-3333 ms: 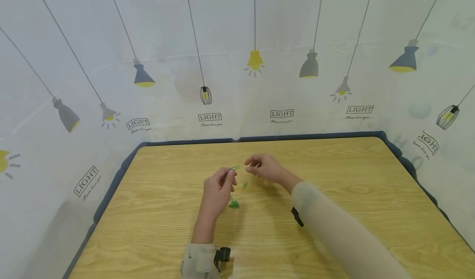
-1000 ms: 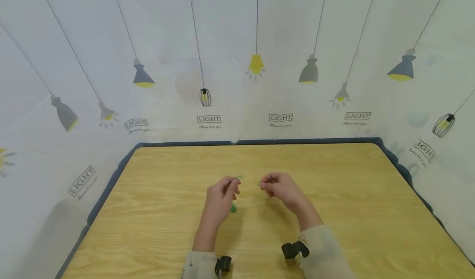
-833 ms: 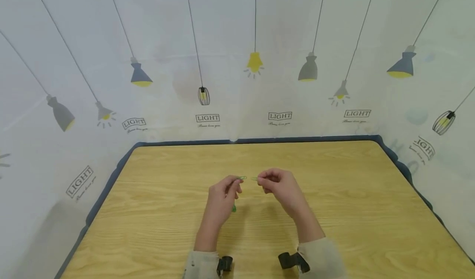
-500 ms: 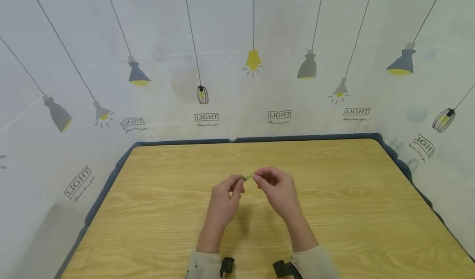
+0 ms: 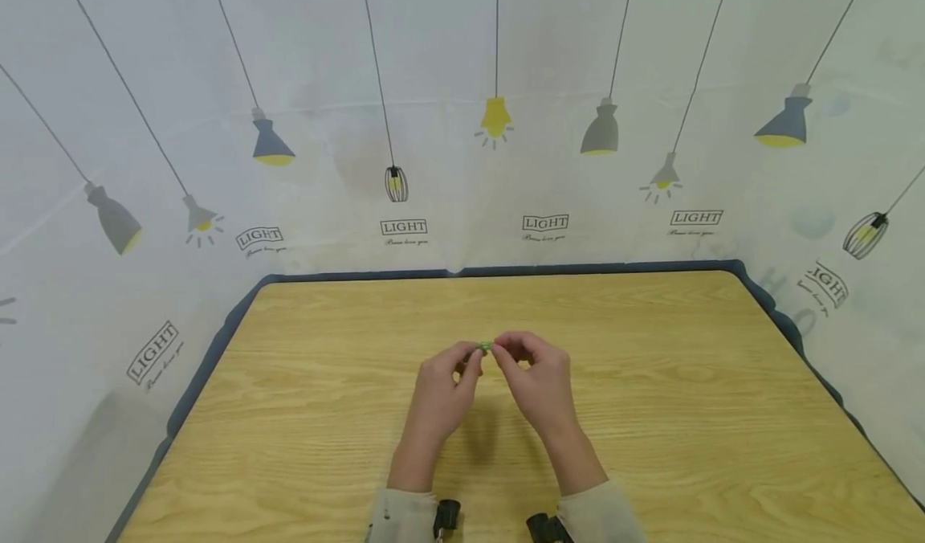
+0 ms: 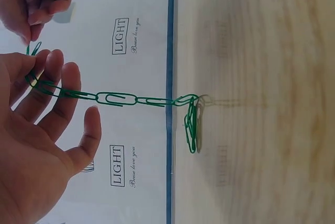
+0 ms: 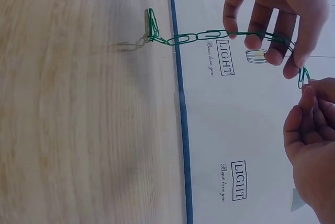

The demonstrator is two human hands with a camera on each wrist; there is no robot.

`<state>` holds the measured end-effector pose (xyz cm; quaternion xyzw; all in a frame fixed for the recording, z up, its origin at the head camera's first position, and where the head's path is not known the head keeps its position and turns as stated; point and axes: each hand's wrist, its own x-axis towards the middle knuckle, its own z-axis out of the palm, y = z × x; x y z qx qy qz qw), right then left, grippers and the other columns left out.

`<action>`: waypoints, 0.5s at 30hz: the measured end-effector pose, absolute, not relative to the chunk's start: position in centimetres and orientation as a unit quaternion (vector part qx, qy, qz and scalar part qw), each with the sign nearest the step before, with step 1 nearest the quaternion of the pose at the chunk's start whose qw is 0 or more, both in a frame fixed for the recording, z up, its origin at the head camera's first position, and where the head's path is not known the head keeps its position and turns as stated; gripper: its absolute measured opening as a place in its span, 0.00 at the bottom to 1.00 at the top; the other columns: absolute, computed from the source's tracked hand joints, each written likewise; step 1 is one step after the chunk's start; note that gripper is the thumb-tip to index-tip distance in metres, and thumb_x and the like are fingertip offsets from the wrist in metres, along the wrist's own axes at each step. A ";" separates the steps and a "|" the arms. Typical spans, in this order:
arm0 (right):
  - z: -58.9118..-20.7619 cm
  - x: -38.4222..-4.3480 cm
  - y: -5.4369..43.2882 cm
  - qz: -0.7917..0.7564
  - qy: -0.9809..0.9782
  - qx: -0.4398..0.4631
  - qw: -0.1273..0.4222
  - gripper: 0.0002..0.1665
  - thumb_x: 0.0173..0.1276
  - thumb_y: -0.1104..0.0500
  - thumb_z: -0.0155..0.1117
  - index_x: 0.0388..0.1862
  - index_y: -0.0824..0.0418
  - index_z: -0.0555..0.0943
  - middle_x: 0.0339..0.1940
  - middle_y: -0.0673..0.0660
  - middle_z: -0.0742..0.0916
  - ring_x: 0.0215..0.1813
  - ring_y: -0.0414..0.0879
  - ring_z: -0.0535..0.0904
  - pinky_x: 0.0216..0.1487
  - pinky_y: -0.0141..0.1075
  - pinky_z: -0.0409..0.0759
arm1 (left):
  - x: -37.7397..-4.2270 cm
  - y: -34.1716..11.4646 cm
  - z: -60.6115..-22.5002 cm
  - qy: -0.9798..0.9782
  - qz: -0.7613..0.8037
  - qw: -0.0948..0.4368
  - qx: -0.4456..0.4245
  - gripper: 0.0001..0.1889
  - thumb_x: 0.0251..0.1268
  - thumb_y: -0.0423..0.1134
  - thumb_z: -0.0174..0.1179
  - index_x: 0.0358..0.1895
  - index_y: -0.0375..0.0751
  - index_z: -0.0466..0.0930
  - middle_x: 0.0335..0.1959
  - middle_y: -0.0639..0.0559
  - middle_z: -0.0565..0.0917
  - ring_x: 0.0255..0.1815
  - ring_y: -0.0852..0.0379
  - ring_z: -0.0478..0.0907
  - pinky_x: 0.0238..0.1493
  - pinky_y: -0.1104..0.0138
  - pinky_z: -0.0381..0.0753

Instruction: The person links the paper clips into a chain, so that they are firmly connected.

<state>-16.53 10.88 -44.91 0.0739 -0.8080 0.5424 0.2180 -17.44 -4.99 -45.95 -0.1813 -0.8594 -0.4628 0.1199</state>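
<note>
A chain of green paper clips [image 6: 97, 97] hangs from my left hand [image 5: 442, 386], past its fingers, down to the table, where its last links bunch up [image 6: 192, 130]. My left thumb and index finger pinch the chain's top end. My right hand [image 5: 542, 378] pinches a green paper clip [image 7: 304, 72] by its tip, right at that top end. Both hands' fingertips are close together above the middle of the table in the head view. In the head view the hanging chain is hidden behind my left hand.
The wood-grain table [image 5: 672, 382] spreads out under both hands. A dark blue border [image 5: 592, 270] runs along its far edge. Behind stands a pale wall covering [image 5: 448, 61] printed with lamps. Black wrist cameras [image 5: 448, 514] sit at both sleeves.
Earlier a loose paper clip lay on the table; my right hand picked it up and brought it leftward to the chain's end. The gap between my hands has closed.
</note>
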 end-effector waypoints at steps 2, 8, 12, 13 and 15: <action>-45.1 -16.6 10.8 0.520 -0.813 0.089 0.247 0.02 0.72 0.65 0.73 0.40 0.60 0.90 0.35 0.55 0.93 0.35 0.41 0.86 0.39 0.32 0.85 | -17.4 -5.0 -46.0 -0.864 -0.452 0.123 -0.186 0.12 0.85 0.40 0.56 0.54 0.40 0.88 0.40 0.49 0.91 0.36 0.58 0.85 0.33 0.72 0.80; -45.4 -16.8 10.8 0.463 -0.818 0.132 0.314 0.04 0.68 0.70 0.74 0.38 0.64 0.90 0.32 0.57 0.92 0.31 0.44 0.86 0.33 0.37 0.87 | -17.4 -4.9 -46.0 -0.871 -0.434 0.132 -0.186 0.12 0.84 0.40 0.57 0.55 0.42 0.89 0.43 0.50 0.92 0.37 0.59 0.84 0.34 0.72 0.80; -45.3 -16.9 11.0 0.461 -0.821 0.124 0.315 0.03 0.68 0.70 0.74 0.38 0.65 0.89 0.32 0.57 0.92 0.32 0.44 0.86 0.34 0.34 0.87 | -17.4 -4.9 -45.9 -0.872 -0.427 0.154 -0.183 0.11 0.84 0.40 0.57 0.53 0.41 0.89 0.40 0.49 0.91 0.36 0.57 0.85 0.33 0.72 0.80; -45.2 -16.9 11.1 0.464 -0.820 0.119 0.312 0.03 0.68 0.70 0.74 0.38 0.64 0.89 0.32 0.57 0.92 0.32 0.44 0.86 0.35 0.32 0.86 | -17.4 -5.0 -45.9 -0.872 -0.426 0.160 -0.182 0.11 0.84 0.40 0.57 0.52 0.40 0.89 0.39 0.49 0.91 0.36 0.57 0.85 0.32 0.72 0.80; -45.1 -17.0 11.3 0.471 -0.818 0.112 0.310 0.04 0.68 0.70 0.74 0.41 0.65 0.89 0.33 0.57 0.92 0.33 0.44 0.86 0.36 0.30 0.85 | -17.5 -5.1 -45.8 -0.870 -0.425 0.170 -0.180 0.11 0.83 0.39 0.58 0.51 0.40 0.89 0.38 0.48 0.91 0.36 0.56 0.86 0.32 0.72 0.80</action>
